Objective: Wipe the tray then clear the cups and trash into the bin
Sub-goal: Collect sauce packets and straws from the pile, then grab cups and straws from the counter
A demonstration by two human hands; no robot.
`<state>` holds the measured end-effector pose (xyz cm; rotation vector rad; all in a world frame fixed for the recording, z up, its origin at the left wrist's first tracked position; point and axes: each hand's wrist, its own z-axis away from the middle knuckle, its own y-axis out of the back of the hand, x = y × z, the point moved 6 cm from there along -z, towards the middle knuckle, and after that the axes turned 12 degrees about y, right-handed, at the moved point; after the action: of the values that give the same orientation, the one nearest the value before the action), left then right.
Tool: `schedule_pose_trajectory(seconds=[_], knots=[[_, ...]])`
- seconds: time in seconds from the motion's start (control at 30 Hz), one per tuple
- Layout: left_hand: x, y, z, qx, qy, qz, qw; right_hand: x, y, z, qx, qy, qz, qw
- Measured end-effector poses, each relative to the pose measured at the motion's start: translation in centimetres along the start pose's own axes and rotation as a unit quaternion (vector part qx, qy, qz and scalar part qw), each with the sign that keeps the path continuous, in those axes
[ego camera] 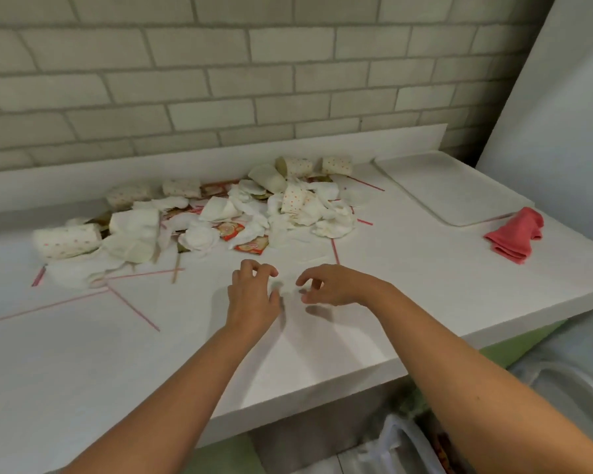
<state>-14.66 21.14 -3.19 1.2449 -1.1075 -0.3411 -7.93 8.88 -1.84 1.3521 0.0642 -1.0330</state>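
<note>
I am watching both arms reaching out over the white worktop. The left grip is hovering just above the surface with its fingers half curled and spread away from the thumb, grasping nothing. The right grip is hanging just beside it in the same clawed, released shape, also empty; the two are nearly meeting fingertip to fingertip.

The tray is sitting at the back right of the worktop, against the wall corner. It is white, rectangular with rounded corners and a low raised rim, and it is lying flat and looking bare. A crumpled pink cloth is lying just beside its near corner.

The litter is piling up along the back, left of the tray. Dotted paper cups are lying on their sides: one at the far left, two near the backsplash. Crumpled white napkins and red-orange packets are mixing in among them. Thin pink straws are scattering across the near left.

The bin, lined in white, is standing below the worktop edge, at the bottom of my view.
</note>
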Motion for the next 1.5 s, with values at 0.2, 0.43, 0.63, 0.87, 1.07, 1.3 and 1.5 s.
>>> schedule_pose_trajectory(seconds=[0.2, 0.43, 0.63, 0.87, 1.07, 1.3, 1.5], knots=[[-9.6, 4.9, -2.7, 0.038, 0.08, -0.04, 0.995, -7.0, -2.8, -6.8, -0.022, 0.068, 0.049, 0.996], [-19.8, 9.3, -5.3, 0.052, 0.156, -0.073, 0.984, -13.5, -6.1, -13.9, 0.022, 0.119, 0.066, 0.99], [-25.9, 12.4, -6.2, 0.08, 0.212, -0.1, 0.969, -18.1, -8.7, -18.2, 0.03, 0.141, 0.161, 0.976], [-29.4, 13.6, -7.1, 0.044, 0.222, -0.173, 0.959, -19.4, -11.1, -21.1, 0.03, 0.109, 0.264, 0.958], [-29.1, 12.7, -7.9, -0.038, 0.208, -0.23, 0.95, -20.9, -10.8, -21.6, 0.035, 0.125, 0.308, 0.943], [-27.6, 11.5, -7.8, -0.114, 0.16, -0.23, 0.953, -20.5, -10.9, -21.2, -0.017, 0.072, 0.301, 0.951], [-26.5, 10.8, -7.9, -0.138, 0.157, -0.207, 0.956, -19.4, -11.2, -20.7, -0.046, 0.034, 0.307, 0.95]])
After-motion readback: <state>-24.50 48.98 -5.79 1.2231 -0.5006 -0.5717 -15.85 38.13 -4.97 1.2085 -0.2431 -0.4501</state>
